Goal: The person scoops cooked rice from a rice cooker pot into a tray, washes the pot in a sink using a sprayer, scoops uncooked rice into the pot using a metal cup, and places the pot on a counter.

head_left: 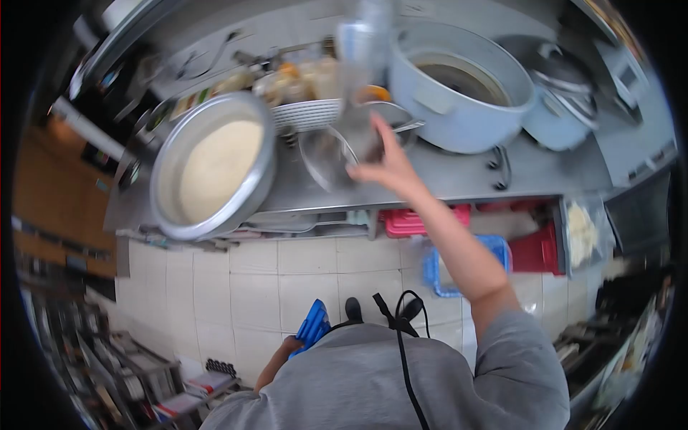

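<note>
My right hand (390,161) reaches over the steel counter, its thumb and fingers spread apart in a C shape. It is beside a shiny metal bowl (324,159) and in front of another metal bowl with a spoon handle (410,125) across its rim. Blur hides whether the fingers touch either bowl. Low at my side, my left hand (291,345) is closed on a blue plastic object (312,326), perhaps a basket, partly hidden by my body. To the left stands a large metal basin (163,168) holding a pale, cream-coloured mass (222,168).
A large pot (466,118) and a smaller lidded pot (555,118) stand at the right. A white basket (307,113) sits among jars at the back. Below the counter are a blue basket (432,269), a pink container (407,222) and a red bin (537,249).
</note>
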`<state>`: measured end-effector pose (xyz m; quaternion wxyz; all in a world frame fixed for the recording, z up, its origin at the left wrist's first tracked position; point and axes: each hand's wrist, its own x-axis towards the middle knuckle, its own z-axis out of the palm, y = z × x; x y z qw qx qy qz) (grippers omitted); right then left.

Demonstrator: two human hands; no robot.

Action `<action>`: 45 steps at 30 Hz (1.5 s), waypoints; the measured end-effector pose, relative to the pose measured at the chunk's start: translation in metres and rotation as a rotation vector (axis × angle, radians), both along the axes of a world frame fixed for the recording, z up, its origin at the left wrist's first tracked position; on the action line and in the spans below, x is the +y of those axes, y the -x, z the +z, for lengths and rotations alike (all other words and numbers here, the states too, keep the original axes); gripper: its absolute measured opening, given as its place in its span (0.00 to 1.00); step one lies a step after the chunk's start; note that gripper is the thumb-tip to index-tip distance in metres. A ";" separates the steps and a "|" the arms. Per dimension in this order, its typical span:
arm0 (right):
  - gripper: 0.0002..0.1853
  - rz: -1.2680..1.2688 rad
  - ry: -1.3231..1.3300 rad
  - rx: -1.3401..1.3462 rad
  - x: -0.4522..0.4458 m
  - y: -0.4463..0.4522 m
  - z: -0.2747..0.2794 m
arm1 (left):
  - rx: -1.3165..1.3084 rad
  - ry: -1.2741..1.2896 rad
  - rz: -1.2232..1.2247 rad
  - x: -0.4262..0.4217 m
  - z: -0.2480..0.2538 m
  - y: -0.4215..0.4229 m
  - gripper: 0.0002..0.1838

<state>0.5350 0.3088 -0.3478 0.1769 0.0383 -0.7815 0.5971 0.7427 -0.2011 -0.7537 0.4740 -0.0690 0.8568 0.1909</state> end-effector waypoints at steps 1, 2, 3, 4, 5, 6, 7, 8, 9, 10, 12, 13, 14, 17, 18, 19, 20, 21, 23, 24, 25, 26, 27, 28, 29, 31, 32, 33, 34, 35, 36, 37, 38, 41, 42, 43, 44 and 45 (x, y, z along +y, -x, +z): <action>0.53 0.062 0.392 -0.192 0.022 -0.050 -0.025 | 0.000 -0.030 -0.059 0.010 0.003 0.009 0.24; 0.53 -0.040 0.421 -0.414 0.049 -0.094 -0.066 | -0.015 -0.020 -0.121 0.021 0.008 0.016 0.24; 0.54 -0.182 0.364 -0.440 0.071 -0.138 -0.109 | 0.027 -0.037 -0.185 0.029 0.016 0.024 0.26; 0.57 -0.349 0.302 -0.488 0.095 -0.181 -0.174 | 0.062 -0.054 -0.249 0.037 0.026 0.029 0.28; 0.58 -0.494 0.361 -0.554 0.117 -0.225 -0.232 | 0.039 -0.034 -0.313 0.050 0.039 0.036 0.28; 0.59 -0.632 0.421 -0.625 0.139 -0.267 -0.282 | 0.063 0.022 -0.338 0.062 0.051 0.042 0.29; 0.60 -0.731 0.365 -0.701 0.162 -0.304 -0.321 | 0.089 0.077 -0.355 0.079 0.068 0.044 0.30; 0.59 -0.921 0.102 -0.911 0.177 -0.334 -0.345 | 0.119 0.085 -0.394 0.095 0.087 0.046 0.28; 0.59 -0.944 0.131 -0.933 0.195 -0.353 -0.370 | 0.154 0.090 -0.427 0.114 0.101 0.052 0.25; 0.60 -1.008 0.071 -1.105 0.213 -0.370 -0.395 | 0.200 0.153 -0.456 0.128 0.111 0.051 0.21; 0.60 -1.060 0.036 -1.298 0.249 -0.387 -0.443 | 0.273 0.182 -0.520 0.146 0.122 0.051 0.17; 0.60 -1.130 0.065 -1.339 0.262 -0.390 -0.466 | 0.289 0.151 -0.554 0.150 0.130 0.049 0.17; 0.60 -1.203 0.090 -1.375 0.279 -0.391 -0.488 | 0.281 0.168 -0.546 0.163 0.137 0.046 0.16; 0.59 -1.115 -0.218 -1.253 0.315 -0.377 -0.559 | 0.263 0.218 -0.497 0.196 0.150 0.033 0.14; 0.59 -1.106 -0.189 -1.272 0.321 -0.370 -0.582 | 0.261 0.232 -0.445 0.201 0.153 0.029 0.13; 0.59 -1.039 -0.339 -1.255 0.327 -0.363 -0.605 | 0.262 0.288 -0.438 0.208 0.153 0.023 0.11; 0.59 -0.972 -0.490 -1.224 0.338 -0.357 -0.629 | 0.228 0.291 -0.393 0.208 0.147 0.018 0.12; 0.59 -0.964 -0.465 -1.233 0.346 -0.356 -0.657 | 0.195 0.300 -0.345 0.206 0.144 0.013 0.13; 0.58 -1.018 -0.894 -1.221 0.357 -0.359 -0.717 | 0.162 0.387 -0.462 0.219 0.146 0.005 0.13; 0.58 -1.011 -0.868 -1.226 0.357 -0.356 -0.742 | 0.202 0.260 -0.360 0.203 0.140 0.002 0.15; 0.57 -1.071 -0.944 -1.213 0.354 -0.354 -0.764 | 0.200 0.310 -0.425 0.210 0.146 -0.001 0.18; 0.57 -1.130 -1.027 -1.203 0.347 -0.353 -0.785 | 0.161 0.375 -0.414 0.217 0.147 -0.004 0.18; 0.57 -1.114 -1.012 -1.215 0.332 -0.344 -0.797 | 0.123 0.441 -0.379 0.221 0.149 -0.009 0.18; 0.56 -1.133 -0.483 -1.300 0.311 -0.325 -0.803 | 0.091 0.490 -0.347 0.224 0.151 -0.014 0.18; 0.56 -1.116 0.043 -1.330 0.295 -0.305 -0.805 | 0.068 0.525 -0.318 0.228 0.148 -0.017 0.18; 0.54 -1.113 0.304 -1.198 0.263 -0.280 -0.812 | 0.038 0.577 -0.283 0.230 0.149 -0.024 0.18; 0.54 -1.107 0.309 -1.205 0.258 -0.279 -0.816 | 0.025 0.596 -0.270 0.230 0.150 -0.026 0.18; 0.55 -1.080 0.505 -1.101 0.250 -0.281 -0.827 | 0.018 0.610 -0.262 0.229 0.153 -0.028 0.18; 0.55 -1.051 0.689 -0.987 0.247 -0.288 -0.834 | 0.008 0.616 -0.257 0.228 0.154 -0.031 0.18; 0.55 -1.056 0.680 -0.985 0.252 -0.296 -0.829 | 0.008 0.619 -0.252 0.226 0.155 -0.031 0.18; 0.54 -0.941 1.039 -0.896 0.257 -0.305 -0.821 | 0.004 0.618 -0.247 0.222 0.156 -0.032 0.18; 0.52 -0.798 1.384 -0.783 0.259 -0.312 -0.810 | 0.009 0.615 -0.247 0.217 0.159 -0.032 0.18; 0.52 -0.802 1.371 -0.777 0.263 -0.318 -0.792 | 0.010 0.610 -0.244 0.213 0.161 -0.031 0.18; 0.49 -0.650 1.451 -0.847 0.267 -0.335 -0.731 | 0.021 0.593 -0.225 0.191 0.167 -0.028 0.18; 0.48 -0.631 1.508 -0.779 0.265 -0.340 -0.710 | 0.025 0.607 -0.222 0.181 0.167 -0.027 0.18; 0.47 -0.610 1.560 -0.714 0.262 -0.348 -0.691 | 0.029 0.634 -0.221 0.170 0.165 -0.025 0.18; 0.47 -0.620 1.525 -0.707 0.260 -0.356 -0.672 | 0.016 0.676 -0.222 0.160 0.161 -0.023 0.19; 0.45 -0.656 1.499 -0.719 0.257 -0.366 -0.660 | 0.283 0.631 -0.372 0.155 0.160 -0.029 0.14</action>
